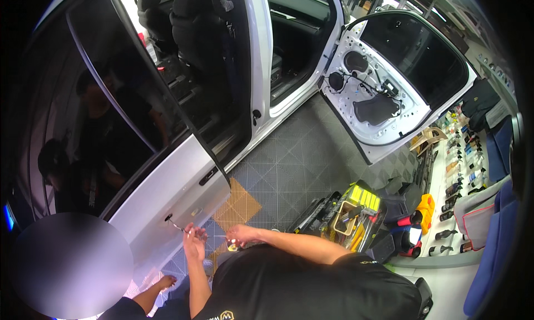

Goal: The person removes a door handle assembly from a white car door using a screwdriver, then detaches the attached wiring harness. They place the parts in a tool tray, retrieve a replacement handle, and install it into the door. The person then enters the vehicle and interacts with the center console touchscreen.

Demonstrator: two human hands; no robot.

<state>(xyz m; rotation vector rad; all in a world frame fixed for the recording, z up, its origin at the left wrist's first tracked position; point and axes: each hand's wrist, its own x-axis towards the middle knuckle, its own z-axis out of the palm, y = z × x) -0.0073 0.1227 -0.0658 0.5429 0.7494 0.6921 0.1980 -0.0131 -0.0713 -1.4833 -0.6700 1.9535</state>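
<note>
Low beside a white car door (142, 222), my left hand (194, 243) is raised with its fingers curled. It is at the end of a thin, dark, cord-like piece (177, 225) that comes out of a small hole in the door panel. To its right, my right hand (239, 235) is closed in a pinch. A thin, light, straight piece (218, 236) spans the gap between the hands and seems to end in my right fingers. Its kind is too small to make out. Above the hole sits a dark door handle recess (208, 176).
A co-worker's hand (166, 282) is close on the left. An open front door (371, 106) with its inner trim off stands at the far right. A tool box (356, 214) lies on the tiled floor (278, 164). Several bottles (453, 170) line a white shelf.
</note>
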